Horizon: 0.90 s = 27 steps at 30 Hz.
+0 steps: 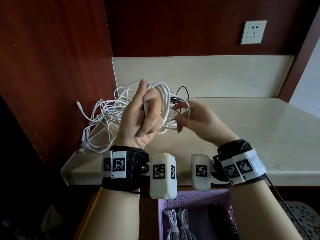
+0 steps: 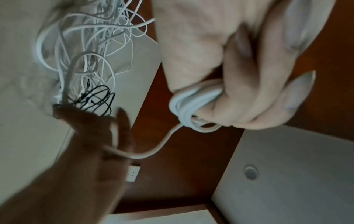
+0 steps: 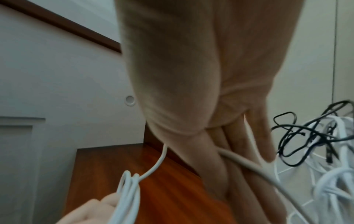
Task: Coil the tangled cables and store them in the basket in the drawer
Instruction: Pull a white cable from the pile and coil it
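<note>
Head view, basket (image 1: 195, 199) cut off, cables (image 1: 103, 115) tangled

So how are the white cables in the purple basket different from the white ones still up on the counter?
The basket cables are coiled into narrow bundles, each wrapped round its middle; the counter cables sprawl in loose, crossing loops. The basket cables lie side by side in the purple basket, below the counter edge; the counter cables sit tangled in the back corner with a black cable. Both are thin white cords.
</note>
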{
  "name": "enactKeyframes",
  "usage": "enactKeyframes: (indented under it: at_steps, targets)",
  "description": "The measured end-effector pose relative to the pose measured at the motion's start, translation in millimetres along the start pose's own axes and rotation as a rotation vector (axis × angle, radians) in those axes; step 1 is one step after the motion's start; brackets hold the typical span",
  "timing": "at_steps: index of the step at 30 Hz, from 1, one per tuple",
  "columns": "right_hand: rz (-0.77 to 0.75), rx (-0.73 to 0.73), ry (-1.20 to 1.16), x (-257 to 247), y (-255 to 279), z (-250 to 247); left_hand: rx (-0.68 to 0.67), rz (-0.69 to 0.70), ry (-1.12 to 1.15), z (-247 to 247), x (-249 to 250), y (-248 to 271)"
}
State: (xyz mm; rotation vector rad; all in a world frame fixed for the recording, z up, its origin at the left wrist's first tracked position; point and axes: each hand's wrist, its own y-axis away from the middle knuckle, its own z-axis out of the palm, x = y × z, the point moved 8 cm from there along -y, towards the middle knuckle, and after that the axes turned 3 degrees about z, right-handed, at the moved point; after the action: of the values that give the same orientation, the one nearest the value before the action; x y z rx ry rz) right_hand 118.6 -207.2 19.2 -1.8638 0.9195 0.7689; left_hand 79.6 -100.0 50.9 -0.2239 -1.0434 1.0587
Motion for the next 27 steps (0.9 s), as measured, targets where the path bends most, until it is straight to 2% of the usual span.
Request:
enactKeyframes:
  at_steps: [2, 4, 6, 7, 9, 12, 13, 15, 18, 21, 25, 27]
  targets:
    - [0.064, -0.154, 0.093, 10.3, 2.6, 13.7, -0.048, 0.088, 0.18, 0.2, 11.1, 0.0]
    - [0.086, -0.264, 0.127, 16.6, 5.1, 25.3, -0.03, 0.186, 0.241, -4.1, 20.9, 0.7]
    - [0.097, -0.307, 0.116, 19.3, 5.4, 31.3, 0.012, 0.295, 0.245, -7.9, 29.2, 2.0]
    - [0.094, -0.28, 0.106, 19.9, 3.6, 29.8, 0.056, 0.357, 0.239, -11.2, 33.3, 3.3]
    - [0.07, -0.102, 0.095, 15.1, -0.2, 12.3, 0.188, 0.473, 0.19, -21.6, 41.9, 7.7]
    - [0.006, 0.298, 0.101, -8.4, 5.6, -29.6, 0.332, 0.556, 0.03, -29.5, 50.7, 13.3]
    - [-0.021, 0.391, 0.146, -17.7, 8.8, -38.6, 0.377, 0.566, -0.027, -30.0, 51.4, 14.0]
    - [-0.071, 0.46, 0.311, -34.8, 13.6, -44.9, 0.462, 0.573, -0.105, -31.1, 50.5, 14.8]
    - [-0.055, 0.319, 0.574, -39.2, 11.9, -33.6, 0.541, 0.58, -0.153, -33.2, 49.1, 16.4]
    - [-0.08, 0.105, 0.645, -36.7, 7.4, -14.1, 0.616, 0.555, -0.241, -36.1, 48.5, 16.8]
    - [-0.092, -0.054, 0.735, -44.9, 9.1, 7.5, 0.743, 0.458, -0.637, -39.1, 40.2, 13.9]
    - [-0.107, -0.107, 0.72, -48.7, 13.0, 11.5, 0.726, 0.391, -0.816, -39.0, 32.5, 9.6]
